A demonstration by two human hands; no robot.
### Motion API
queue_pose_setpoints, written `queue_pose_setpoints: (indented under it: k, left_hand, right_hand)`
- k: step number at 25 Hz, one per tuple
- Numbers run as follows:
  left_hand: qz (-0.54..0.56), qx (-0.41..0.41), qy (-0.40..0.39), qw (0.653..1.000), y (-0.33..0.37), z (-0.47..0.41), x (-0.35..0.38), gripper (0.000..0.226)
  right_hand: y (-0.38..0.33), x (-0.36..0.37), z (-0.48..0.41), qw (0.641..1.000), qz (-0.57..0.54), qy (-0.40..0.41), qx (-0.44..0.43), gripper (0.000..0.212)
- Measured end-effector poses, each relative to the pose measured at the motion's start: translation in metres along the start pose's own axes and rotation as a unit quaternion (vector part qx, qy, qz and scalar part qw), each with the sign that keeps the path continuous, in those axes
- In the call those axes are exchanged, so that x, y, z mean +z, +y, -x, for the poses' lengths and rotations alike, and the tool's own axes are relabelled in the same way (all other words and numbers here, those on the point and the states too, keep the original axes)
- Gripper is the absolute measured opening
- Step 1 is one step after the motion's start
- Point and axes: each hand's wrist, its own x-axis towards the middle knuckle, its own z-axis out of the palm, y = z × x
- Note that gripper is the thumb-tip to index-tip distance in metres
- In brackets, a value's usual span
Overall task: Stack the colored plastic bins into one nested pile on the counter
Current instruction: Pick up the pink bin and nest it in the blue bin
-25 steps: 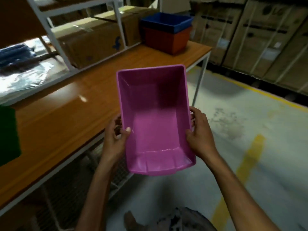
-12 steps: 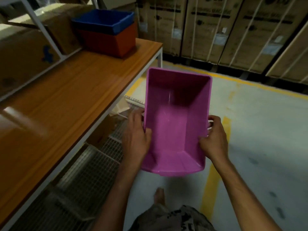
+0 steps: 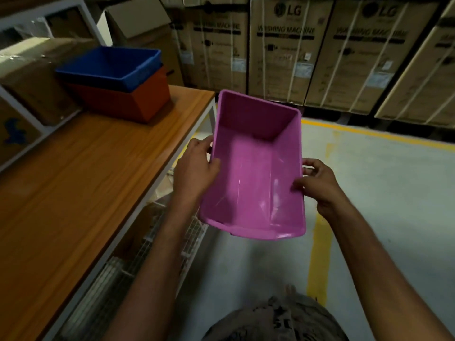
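Now the blue bin and the red bin look bigger and closer than half a second ago, and the pink bin has come nearer to them. The blue bin sits inside the red one at the far end of the worktop, near its far right corner.

The pink bin is up in the air, just past the right edge of the worktop, over the floor. Its open side faces up and it holds nothing.

The left hand grips the left long wall, thumb over the rim. The right hand pinches the right long wall the same way.

This bin looks light, as it is thin plastic. It looks stiff too, so it should keep its shape. The inside is shiny and smooth, so it may slip if held loosely. The rims of the two long walls seem the best place to hold, one hand on each side. Its walls lean in toward the bottom, so it should slide down into the blue bin if it goes in straight and flat.
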Motion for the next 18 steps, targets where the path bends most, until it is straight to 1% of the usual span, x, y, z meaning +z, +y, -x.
queue_pose_setpoints:
  k: [2, 4, 5, 6, 8, 11, 13, 16, 18]
  left_hand:
    - [-0.001, -0.037, -0.051, 0.998, -0.004, -0.044, 0.005, 0.051]
    - [0.076, -0.118, -0.078, 0.987, -0.008, -0.077, 0.013, 0.05]
    - [0.119, -0.163, -0.087, 0.975, -0.009, -0.092, 0.019, 0.047]
    - [0.151, -0.201, -0.103, 0.962, -0.008, -0.104, 0.025, 0.045]
    - [0.18, -0.256, -0.112, 0.943, 0.001, -0.127, 0.04, 0.042]
    - [0.242, -0.3, -0.07, 0.92, 0.012, -0.154, 0.054, 0.037]
    - [0.28, -0.307, -0.034, 0.909, 0.022, -0.169, 0.059, 0.036]
    - [0.309, -0.289, 0.037, 0.905, 0.041, -0.184, 0.059, 0.038]
    - [0.328, -0.252, 0.105, 0.905, 0.053, -0.196, 0.051, 0.04]
  right_hand:
    - [-0.024, -0.008, -0.042, 0.997, -0.033, -0.069, 0.019, 0.054]
    - [-0.046, -0.014, -0.084, 0.986, -0.041, -0.154, 0.041, 0.05]
    - [-0.057, -0.015, -0.106, 0.981, -0.033, -0.184, 0.049, 0.049]
    - [-0.066, -0.016, -0.127, 0.978, -0.022, -0.203, 0.053, 0.048]
    - [-0.088, -0.017, -0.167, 0.972, 0.002, -0.229, 0.049, 0.046]
    - [-0.123, -0.019, -0.215, 0.969, 0.011, -0.244, 0.026, 0.044]
    - [-0.147, -0.023, -0.245, 0.965, 0.022, -0.263, -0.006, 0.047]
    - [-0.175, -0.019, -0.278, 0.956, 0.039, -0.283, -0.075, 0.052]
    - [-0.194, -0.01, -0.295, 0.947, 0.049, -0.289, -0.129, 0.058]
